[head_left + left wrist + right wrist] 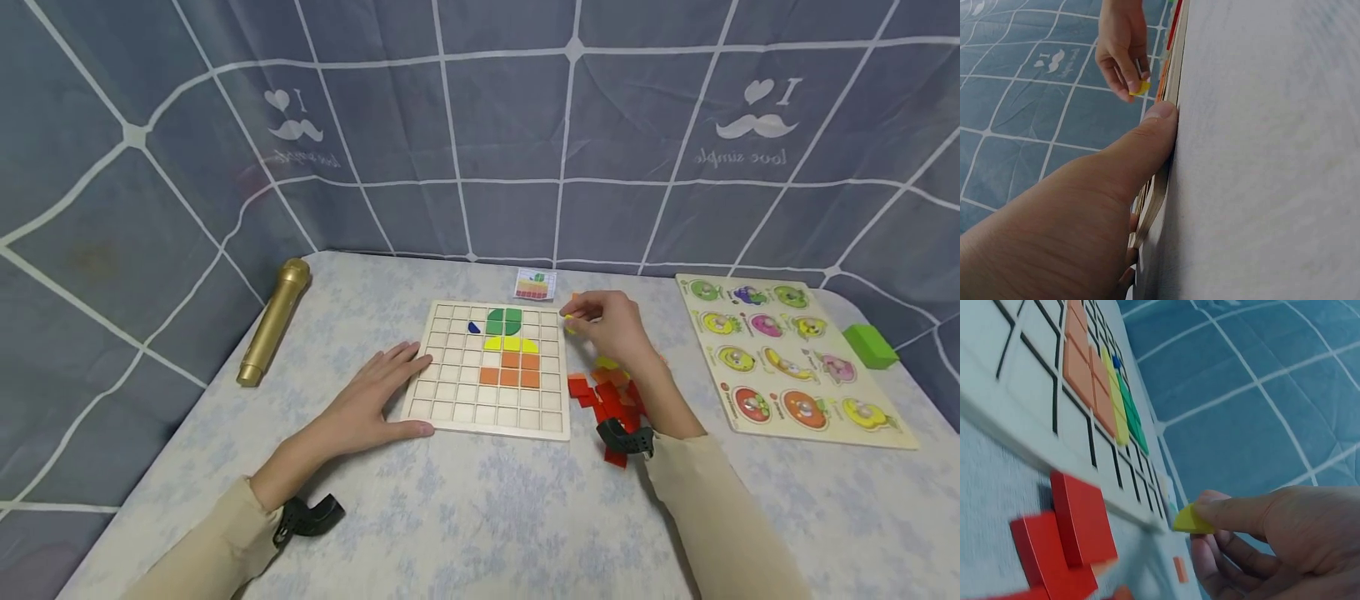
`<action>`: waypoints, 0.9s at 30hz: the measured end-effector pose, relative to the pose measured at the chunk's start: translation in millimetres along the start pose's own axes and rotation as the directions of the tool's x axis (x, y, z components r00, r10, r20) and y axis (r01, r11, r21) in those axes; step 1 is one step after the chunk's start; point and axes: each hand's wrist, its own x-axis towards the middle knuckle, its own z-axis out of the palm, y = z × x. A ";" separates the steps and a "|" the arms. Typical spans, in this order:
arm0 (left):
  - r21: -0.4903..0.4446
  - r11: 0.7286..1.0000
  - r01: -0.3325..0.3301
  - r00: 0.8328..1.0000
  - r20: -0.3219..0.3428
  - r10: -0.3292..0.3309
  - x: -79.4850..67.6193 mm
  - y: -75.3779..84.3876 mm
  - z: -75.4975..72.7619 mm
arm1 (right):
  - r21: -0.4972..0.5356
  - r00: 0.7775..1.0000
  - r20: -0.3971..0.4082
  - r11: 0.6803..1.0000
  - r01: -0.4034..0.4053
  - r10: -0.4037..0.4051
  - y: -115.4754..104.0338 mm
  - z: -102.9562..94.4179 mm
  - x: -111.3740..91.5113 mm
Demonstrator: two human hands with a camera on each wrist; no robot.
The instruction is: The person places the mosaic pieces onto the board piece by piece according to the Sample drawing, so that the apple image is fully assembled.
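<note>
While the head view shows the left hand spread against a board holding coloured pieces, the left wrist's shows its thumb touching the edge, the right wrist's, the right hand pinching a yellow piece nearby.

- what sort of place are you in?
- a cloth-walled play corner; it feels homelike to me, but i cannot tell what building it belongs to.
- what shows the corner?
- blue-grey cloth hangs behind my desk and along both sides, printed with white lines, hearts, moustaches and mirrored writing.
- and the homelike part?
- the pale covering under my forearms, with its soft blue pattern.
- why play?
- toys lie about: a fruit puzzle board to my right, a gridded board with coloured tiles in front of me, a gold microphone to my left.
</note>
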 end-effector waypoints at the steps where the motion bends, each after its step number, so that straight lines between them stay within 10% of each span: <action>1: -0.002 1.000 0.000 1.000 0.001 0.000 0.7 0.3 -0.4 | 0.004 1.000 0.002 1.000 0.000 0.000 -2.2 0.6 0.5; 27: -0.015 1.000 0.006 1.000 0.010 -0.006 -0.1 -0.7 0.5 | 0.229 0.994 0.098 0.973 0.019 -0.042 -78.8 96.8 12.2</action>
